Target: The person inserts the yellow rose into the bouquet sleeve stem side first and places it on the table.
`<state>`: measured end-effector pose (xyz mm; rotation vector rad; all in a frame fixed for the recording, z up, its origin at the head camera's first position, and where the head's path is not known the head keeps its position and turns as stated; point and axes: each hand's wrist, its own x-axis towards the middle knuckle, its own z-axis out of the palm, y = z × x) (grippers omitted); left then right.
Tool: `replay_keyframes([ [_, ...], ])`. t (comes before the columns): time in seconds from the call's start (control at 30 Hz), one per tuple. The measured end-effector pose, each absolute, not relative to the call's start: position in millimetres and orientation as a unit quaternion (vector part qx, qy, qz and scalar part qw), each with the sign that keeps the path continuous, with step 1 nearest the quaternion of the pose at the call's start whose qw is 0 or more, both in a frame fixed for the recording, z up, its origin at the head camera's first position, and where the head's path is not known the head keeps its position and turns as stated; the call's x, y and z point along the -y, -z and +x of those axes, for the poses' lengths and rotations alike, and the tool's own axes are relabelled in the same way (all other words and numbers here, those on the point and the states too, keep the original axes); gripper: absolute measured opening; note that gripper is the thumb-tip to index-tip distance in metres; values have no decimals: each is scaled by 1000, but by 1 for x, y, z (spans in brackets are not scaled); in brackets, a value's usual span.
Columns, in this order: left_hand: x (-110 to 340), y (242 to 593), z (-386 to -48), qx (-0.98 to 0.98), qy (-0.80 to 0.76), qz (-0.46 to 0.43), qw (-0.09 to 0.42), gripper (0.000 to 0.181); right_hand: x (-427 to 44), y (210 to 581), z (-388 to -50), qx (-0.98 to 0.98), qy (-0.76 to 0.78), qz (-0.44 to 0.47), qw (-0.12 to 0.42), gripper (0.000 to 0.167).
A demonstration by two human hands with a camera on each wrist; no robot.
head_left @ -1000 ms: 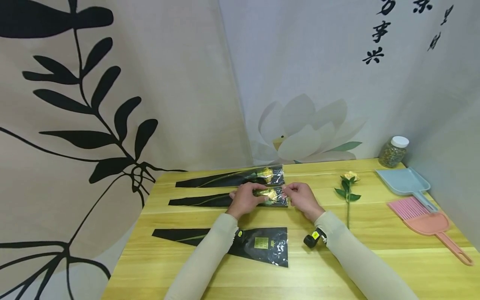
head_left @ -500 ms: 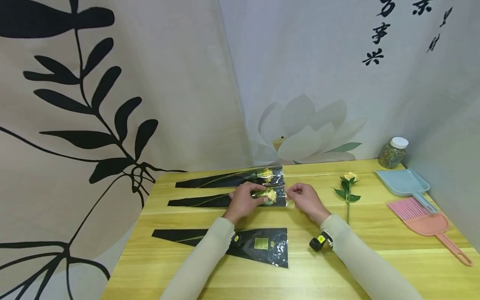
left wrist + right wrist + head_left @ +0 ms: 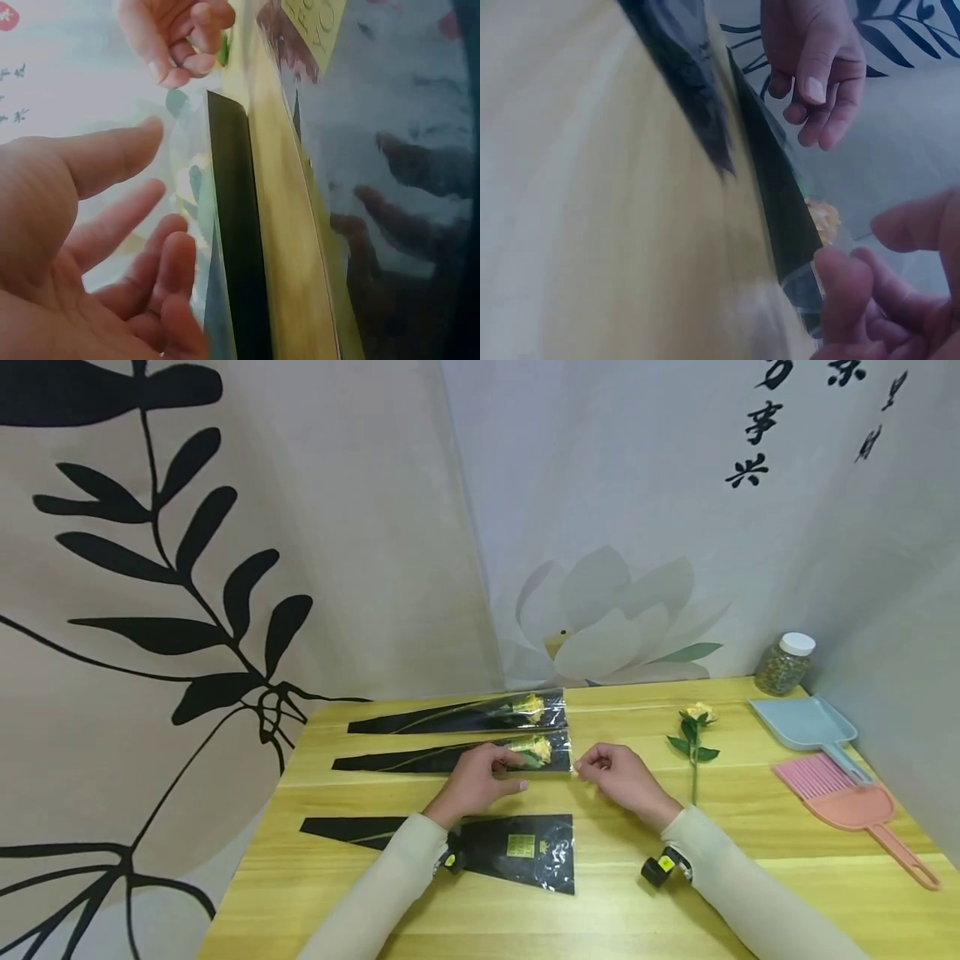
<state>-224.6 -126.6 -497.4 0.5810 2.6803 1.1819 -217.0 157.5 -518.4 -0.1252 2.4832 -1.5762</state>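
So the job in hand looks like sleeving roses, and this seems to be the tail end of settling the second one. The middle sleeve lies flat on the surface, between the back sleeve and the front sleeve, with its yellow bloom showing through the clear film near the wide end. The person's left hand is over the near edge by the bloom, its grip fairly wide, thumb well apart from the fingers. The right hand is just beside the sleeve's mouth, fingers loosely bent, grip narrow, and it doesn't seem to be pinching anything. The loose rose lies off to the right, and no bloom shows in the front sleeve. My guess: next move calls for letting this one be, opening the front sleeve and feeding that rose in stem first.
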Motion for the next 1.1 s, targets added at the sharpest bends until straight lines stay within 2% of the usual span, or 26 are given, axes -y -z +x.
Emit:
replay_keyframes([
  [0.27, 146, 496, -206, -898, -361, 213, 130, 34, -153, 515, -199, -864, 482, -96, 107, 17],
  [0.43, 157, 502, -196, -903, -336, 220, 152, 27, -152, 510, -193, -867, 466, -134, 117, 21],
  [0.6, 159, 504, -188, -899, -334, 218, 180, 29, -155, 515, -189, -868, 450, -165, 131, 26],
  [0.9, 143, 509, -190, -913, -285, 231, 180, 31, -152, 520, -190, -877, 405, -214, 146, 42],
  [1.1, 135, 509, -196, -913, -290, 221, 182, 32, -148, 520, -192, -894, 359, -227, 141, 33],
])
